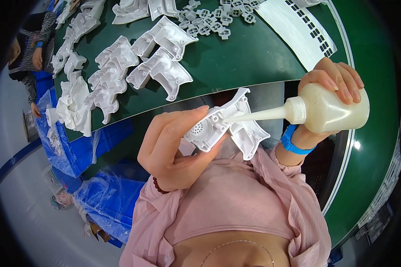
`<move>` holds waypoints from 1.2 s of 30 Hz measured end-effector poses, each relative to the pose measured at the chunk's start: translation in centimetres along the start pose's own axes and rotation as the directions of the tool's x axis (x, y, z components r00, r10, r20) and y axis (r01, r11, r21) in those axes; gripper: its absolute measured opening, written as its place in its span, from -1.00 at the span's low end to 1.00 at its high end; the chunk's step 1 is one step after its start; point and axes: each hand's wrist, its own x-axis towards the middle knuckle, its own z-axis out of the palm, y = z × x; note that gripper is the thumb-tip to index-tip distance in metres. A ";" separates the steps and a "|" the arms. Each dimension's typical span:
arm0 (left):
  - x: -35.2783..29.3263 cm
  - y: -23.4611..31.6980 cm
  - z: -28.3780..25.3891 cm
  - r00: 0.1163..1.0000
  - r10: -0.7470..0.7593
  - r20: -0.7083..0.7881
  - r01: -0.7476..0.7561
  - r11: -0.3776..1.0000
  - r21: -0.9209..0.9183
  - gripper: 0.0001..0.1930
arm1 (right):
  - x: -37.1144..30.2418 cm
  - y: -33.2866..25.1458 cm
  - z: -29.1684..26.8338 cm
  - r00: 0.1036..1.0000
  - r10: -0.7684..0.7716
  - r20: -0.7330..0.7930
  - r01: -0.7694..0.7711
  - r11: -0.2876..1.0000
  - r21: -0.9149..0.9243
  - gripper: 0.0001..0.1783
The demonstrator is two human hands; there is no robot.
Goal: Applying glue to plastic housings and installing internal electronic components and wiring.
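Note:
Between its thumb and fingers, my left hand (171,149) grips a white plastic housing half (249,133), its ribbed, hollow inside facing up. A round grille of small holes shows at the end near my thumb. My right hand (334,82) is wrapped round a squeeze bottle (336,109) of pale, cloudy liquid, tipped on its side. The bottle's long tapered nozzle (263,115) points left, its tip at the inside of the housing near the small posts. Whether liquid is coming out is too small to tell.
On the green table (227,62) lie rows of similar white housings (160,66), small grey clips (209,20) and a white sheet with black rectangles (294,31). Blue bins (111,200) lined with clear plastic stand at left. Another person (35,44) is at the far left.

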 end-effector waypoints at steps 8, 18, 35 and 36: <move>-0.1 0.2 0.2 1.000 0.018 0.004 -0.018 0.999 0.039 -0.42 | 0.0 0.3 -0.7 0.999 0.024 0.041 -0.023 1.000 -0.003 -0.64; 0.1 0.2 0.1 0.999 0.016 -0.033 -0.014 0.999 0.053 -0.45 | 0.0 -0.2 -0.3 1.000 0.017 0.022 -0.016 1.000 -0.021 -0.68; 0.0 0.4 -0.2 0.996 -0.080 -0.047 0.081 0.996 0.023 -0.48 | -0.2 0.2 -0.2 1.000 0.024 0.001 -0.024 0.999 -0.042 -0.81; 0.0 0.2 -0.1 0.995 -0.078 -0.057 0.079 0.997 0.007 -0.48 | -0.1 0.0 -0.2 1.000 0.023 0.001 -0.023 0.999 -0.043 -0.81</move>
